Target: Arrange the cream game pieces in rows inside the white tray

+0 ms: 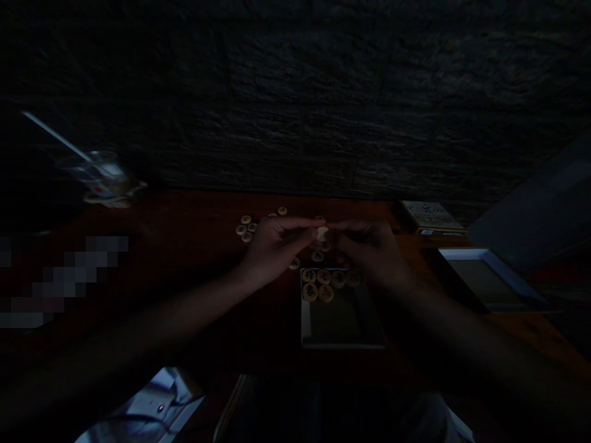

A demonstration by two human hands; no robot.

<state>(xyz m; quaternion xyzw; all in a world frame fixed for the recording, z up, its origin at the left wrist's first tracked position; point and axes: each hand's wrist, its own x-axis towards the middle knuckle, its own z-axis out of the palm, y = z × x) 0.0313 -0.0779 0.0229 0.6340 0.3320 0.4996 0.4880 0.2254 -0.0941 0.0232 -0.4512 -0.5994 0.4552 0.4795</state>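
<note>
The scene is very dark. My left hand (pixel 277 243) and my right hand (pixel 369 246) meet above a reddish-brown table (pixel 184 246). Between their fingertips is a small pale round game piece (pixel 322 233), pinched by my left hand and touched by my right fingers. Just below the hands lies a shallow white rectangular tray (pixel 341 320) with several round wooden pieces (pixel 323 284) bearing red or black characters lined along its far end. More such pieces (pixel 246 229) lie loose on the table behind my left hand.
A clear plastic cup with a straw (pixel 99 175) stands at the far left. A flat printed box (pixel 431 216) and an open white box (pixel 484 280) sit to the right. A dark stone-textured wall rises behind the table.
</note>
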